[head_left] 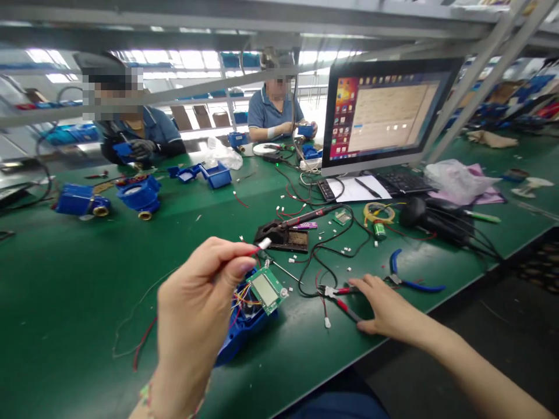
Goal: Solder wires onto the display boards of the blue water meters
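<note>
My left hand [198, 302] is raised over the green table [74, 291], its fingers pinched on a thin red wire with a white connector [264, 244] at its tip. Just below it lies a blue housing [244, 329] with a green circuit board [267, 289] and coloured wires sticking out. My right hand [386, 308] rests low on the table, fingers curled over the red handles of small cutters [338, 294]. Blue-handled pliers [408, 279] lie just beyond that hand.
A soldering iron on a black stand [286, 233], loose wires and white connectors lie ahead. A monitor [386, 113] and keyboard [404, 182] stand at the right. Two people work across the table amid blue parts [140, 195]. The table edge runs diagonally at the right.
</note>
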### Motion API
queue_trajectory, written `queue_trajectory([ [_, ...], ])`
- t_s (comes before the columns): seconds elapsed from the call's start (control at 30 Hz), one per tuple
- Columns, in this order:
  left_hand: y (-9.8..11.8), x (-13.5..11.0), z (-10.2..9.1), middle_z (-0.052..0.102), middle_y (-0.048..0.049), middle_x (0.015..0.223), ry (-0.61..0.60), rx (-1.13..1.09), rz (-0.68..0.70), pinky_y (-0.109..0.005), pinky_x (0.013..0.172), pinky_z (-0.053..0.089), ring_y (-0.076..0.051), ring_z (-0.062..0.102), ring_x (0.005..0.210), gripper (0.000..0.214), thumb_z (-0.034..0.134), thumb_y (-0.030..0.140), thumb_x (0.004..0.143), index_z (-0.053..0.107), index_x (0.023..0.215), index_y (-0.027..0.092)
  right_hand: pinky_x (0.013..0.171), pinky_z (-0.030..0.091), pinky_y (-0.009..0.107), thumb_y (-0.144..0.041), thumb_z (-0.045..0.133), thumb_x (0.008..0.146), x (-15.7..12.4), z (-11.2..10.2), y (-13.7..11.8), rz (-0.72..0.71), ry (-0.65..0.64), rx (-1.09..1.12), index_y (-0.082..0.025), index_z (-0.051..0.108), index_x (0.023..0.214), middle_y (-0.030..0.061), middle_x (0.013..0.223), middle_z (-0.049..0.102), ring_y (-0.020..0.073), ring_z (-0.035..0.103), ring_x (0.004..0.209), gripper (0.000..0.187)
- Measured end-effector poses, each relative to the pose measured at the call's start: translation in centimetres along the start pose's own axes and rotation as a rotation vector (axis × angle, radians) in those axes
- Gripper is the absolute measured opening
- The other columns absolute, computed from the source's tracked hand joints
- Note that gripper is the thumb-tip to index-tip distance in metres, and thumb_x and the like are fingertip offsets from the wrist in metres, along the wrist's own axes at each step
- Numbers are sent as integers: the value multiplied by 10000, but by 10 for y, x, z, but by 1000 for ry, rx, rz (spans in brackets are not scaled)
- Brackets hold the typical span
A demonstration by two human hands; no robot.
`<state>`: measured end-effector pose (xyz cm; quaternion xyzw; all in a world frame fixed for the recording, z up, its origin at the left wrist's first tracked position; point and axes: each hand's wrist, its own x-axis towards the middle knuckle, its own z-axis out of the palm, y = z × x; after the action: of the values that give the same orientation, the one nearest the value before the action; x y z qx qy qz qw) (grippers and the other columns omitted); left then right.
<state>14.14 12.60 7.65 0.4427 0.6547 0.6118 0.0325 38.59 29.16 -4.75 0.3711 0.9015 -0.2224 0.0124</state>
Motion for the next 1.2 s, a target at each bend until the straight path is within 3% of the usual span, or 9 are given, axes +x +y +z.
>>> queue_trajectory([
  [0.13, 8, -8, 22, 585, 16, 771, -158, 201, 146, -189, 592, 429, -89, 546, 694, 100, 582, 177, 825, 667, 861, 215, 846, 381, 431, 3, 518, 504, -4, -5, -6, 35, 90, -17, -75, 592, 921, 139, 947, 478, 295, 461, 917, 431],
  [0.27, 5, -18, 32, 558, -4, 808, -155, 263, 208, -187, 612, 443, -93, 552, 718, 112, 559, 163, 841, 643, 912, 180, 734, 429, 346, -97, 433, 679, -25, -20, -27, 32, 126, 135, -152, 515, 905, 77, 876, 504, 206, 504, 777, 246],
  [0.37, 2, -26, 36, 541, -5, 809, -146, 299, 245, -176, 617, 438, -87, 542, 718, 108, 558, 131, 837, 633, 904, 169, 725, 461, 298, -254, 364, 802, -45, -26, -58, -36, 80, 580, -194, 491, 1020, 47, 891, 556, 180, 552, 798, 260],
  [0.47, 0, -33, 42, 534, -6, 799, -130, 364, 252, -186, 617, 433, -95, 529, 716, 92, 545, 122, 843, 618, 876, 169, 818, 454, 319, -281, 450, 734, -54, -22, -85, -20, 86, 983, -187, 504, 1097, 58, 950, 585, 206, 566, 903, 379],
  [0.7, -1, -46, 55, 510, -25, 800, -183, 456, 318, -225, 625, 429, -116, 501, 715, 69, 511, 103, 856, 567, 869, 142, 969, 383, 320, -130, 422, 649, -49, -8, -96, -113, 100, 870, -173, 487, 1176, 73, 1202, 500, 213, 460, 1145, 533],
  [0.87, -1, -54, 60, 509, -32, 800, -209, 524, 338, -256, 614, 422, -137, 495, 708, 73, 495, 91, 858, 548, 862, 141, 976, 380, 319, -122, 420, 653, -51, -7, -94, -97, 99, 871, -173, 463, 1190, 60, 1189, 490, 192, 464, 1112, 541],
  [0.93, -2, -56, 62, 509, -34, 802, -224, 544, 344, -265, 610, 420, -146, 491, 709, 73, 494, 86, 854, 542, 857, 142, 929, 402, 313, -136, 412, 634, -50, -7, -93, -61, 113, 846, -157, 486, 1154, 59, 1111, 524, 188, 504, 1026, 525],
  [1.03, -2, -57, 64, 510, -32, 793, -241, 559, 349, -276, 607, 416, -156, 488, 702, 78, 490, 86, 852, 532, 827, 146, 722, 443, 274, -171, 408, 642, -50, -9, -92, 15, 102, 837, -145, 529, 1067, 22, 873, 561, 163, 539, 783, 443],
  [1.2, 1, -54, 67, 539, -29, 743, -296, 598, 326, -302, 605, 412, -181, 500, 682, 133, 483, 80, 844, 519, 744, 159, 525, 302, 233, -192, 465, 652, -48, -12, -89, 63, 72, 943, -157, 589, 826, -33, 632, 486, 112, 413, 564, 216],
])
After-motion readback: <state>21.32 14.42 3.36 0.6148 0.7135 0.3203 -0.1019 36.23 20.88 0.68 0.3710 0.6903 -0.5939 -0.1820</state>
